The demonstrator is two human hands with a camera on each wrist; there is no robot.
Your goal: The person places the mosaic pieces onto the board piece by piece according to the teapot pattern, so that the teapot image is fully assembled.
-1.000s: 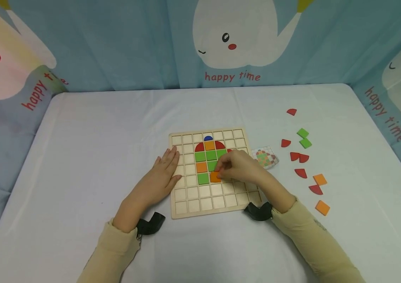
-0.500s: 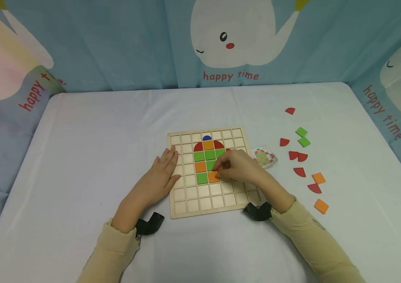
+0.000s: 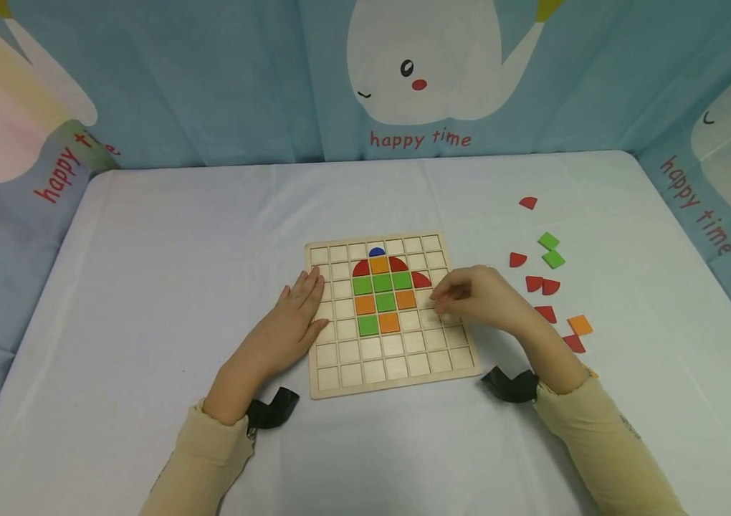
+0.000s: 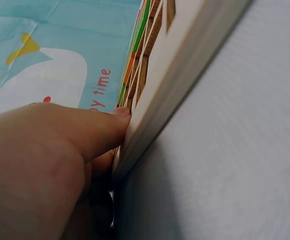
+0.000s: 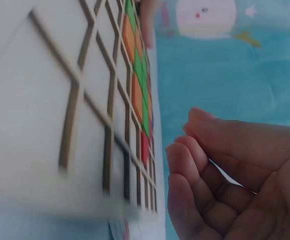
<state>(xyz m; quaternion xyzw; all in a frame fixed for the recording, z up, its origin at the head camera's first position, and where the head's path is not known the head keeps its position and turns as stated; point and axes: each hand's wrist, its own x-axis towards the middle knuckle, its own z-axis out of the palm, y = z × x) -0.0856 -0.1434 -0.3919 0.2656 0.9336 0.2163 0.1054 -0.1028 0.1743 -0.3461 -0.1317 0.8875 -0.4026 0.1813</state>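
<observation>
A wooden grid board (image 3: pixel 394 387) lies on the white table, with coloured tiles set in its cells. Among them are a blue half-round (image 3: pixel 376 251), red quarter-rounds, green squares and orange squares. The front row of tiles has a green square (image 3: pixel 368 325) beside an orange square (image 3: pixel 389 322). My left hand (image 3: pixel 282 326) rests with straight fingers on the board's left edge, its thumb (image 4: pixel 102 132) at the rim in the left wrist view. Over the board's right side hovers my right hand (image 3: pixel 484 297), fingers loosely bent. Nothing shows between its fingertips (image 5: pixel 179 157) in the right wrist view.
Loose tiles lie right of the board: several red quarter-rounds (image 3: pixel 517 259), green squares (image 3: pixel 553 259) and an orange square (image 3: pixel 580 325). Another orange piece is mostly covered by the right sleeve (image 3: pixel 598 430). A blue whale-print curtain (image 3: pixel 243 86) stands behind the table.
My right hand has let go of the orange square, which now sits flat in its cell, and has moved right. It now covers the picture card. The left hand stays put.
</observation>
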